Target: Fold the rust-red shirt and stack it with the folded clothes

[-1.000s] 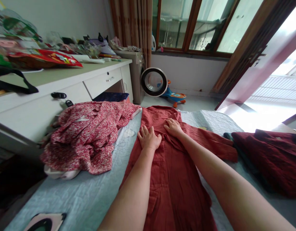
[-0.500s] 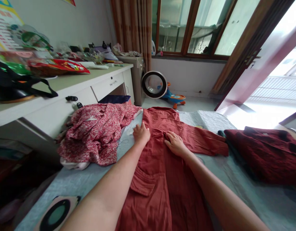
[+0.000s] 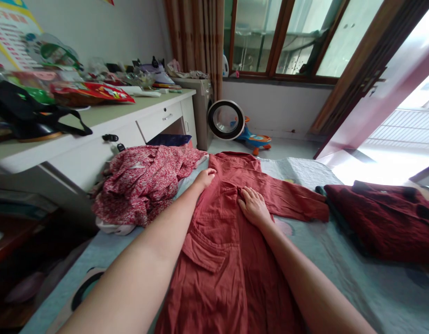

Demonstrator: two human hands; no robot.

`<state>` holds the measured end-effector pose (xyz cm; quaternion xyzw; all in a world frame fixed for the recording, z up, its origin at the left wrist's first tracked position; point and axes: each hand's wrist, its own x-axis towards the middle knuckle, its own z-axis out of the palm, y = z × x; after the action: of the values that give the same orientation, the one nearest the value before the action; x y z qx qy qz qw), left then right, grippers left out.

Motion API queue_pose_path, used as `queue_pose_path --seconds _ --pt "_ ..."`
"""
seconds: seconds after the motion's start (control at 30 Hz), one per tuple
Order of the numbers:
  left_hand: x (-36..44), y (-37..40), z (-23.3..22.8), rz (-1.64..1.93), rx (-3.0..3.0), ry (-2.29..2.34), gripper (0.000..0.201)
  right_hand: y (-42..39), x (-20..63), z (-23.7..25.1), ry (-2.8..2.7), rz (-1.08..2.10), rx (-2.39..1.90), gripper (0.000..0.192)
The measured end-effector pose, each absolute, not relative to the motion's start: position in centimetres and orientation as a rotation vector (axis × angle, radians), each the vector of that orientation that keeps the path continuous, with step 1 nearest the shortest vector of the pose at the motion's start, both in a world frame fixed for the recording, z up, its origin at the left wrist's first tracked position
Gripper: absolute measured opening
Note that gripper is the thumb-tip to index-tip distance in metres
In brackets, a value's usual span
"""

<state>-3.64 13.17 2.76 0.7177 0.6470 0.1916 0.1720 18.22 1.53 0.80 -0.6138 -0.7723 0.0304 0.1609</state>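
Note:
A long rust-red garment (image 3: 214,278) with a flap pocket lies spread down the middle of the bed. One of its sleeves stretches out to the right. At its upper left edge, my left hand (image 3: 206,178) is closed, fingers curled on the cloth; the fingertips are partly hidden. My right hand (image 3: 255,205) lies flat on the front of the garment near the middle seam, fingers stretched out and open. A crumpled pink-and-white patterned cloth (image 3: 141,185) is heaped left of my left hand.
Folded dark red clothing (image 3: 385,222) sits on the right of the light blue bed cover (image 3: 340,287). A cluttered white desk (image 3: 124,125) runs along the left. Beyond the bed are a washing machine with its round door (image 3: 238,109) open and a blue ride-on toy (image 3: 254,138).
My left hand has gone from spread fingers to curled ones at the garment's upper left edge, drawing the left side outward a little. My right hand has stayed on the front.

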Motion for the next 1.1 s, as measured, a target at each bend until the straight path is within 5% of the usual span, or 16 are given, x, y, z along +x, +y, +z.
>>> queue_pose_path --seconds 0.37,0.67,0.83,1.1 --pt "-4.3 8.2 2.0 0.451 2.251 1.994 0.040 1.6 18.4 0.7 -2.219 0.084 -1.746 0.044" --pt "-6.6 -0.8 3.7 0.192 2.586 1.648 0.036 -3.1 15.3 3.3 -2.196 0.266 -1.845 0.055" --pt "-6.6 -7.6 3.2 0.258 2.541 1.653 0.044 -10.1 13.0 3.2 -2.478 0.388 -1.549 0.059" --pt "-5.5 -13.5 1.1 0.207 2.466 1.776 0.063 -13.7 13.5 3.2 -2.490 0.357 -1.672 0.063"
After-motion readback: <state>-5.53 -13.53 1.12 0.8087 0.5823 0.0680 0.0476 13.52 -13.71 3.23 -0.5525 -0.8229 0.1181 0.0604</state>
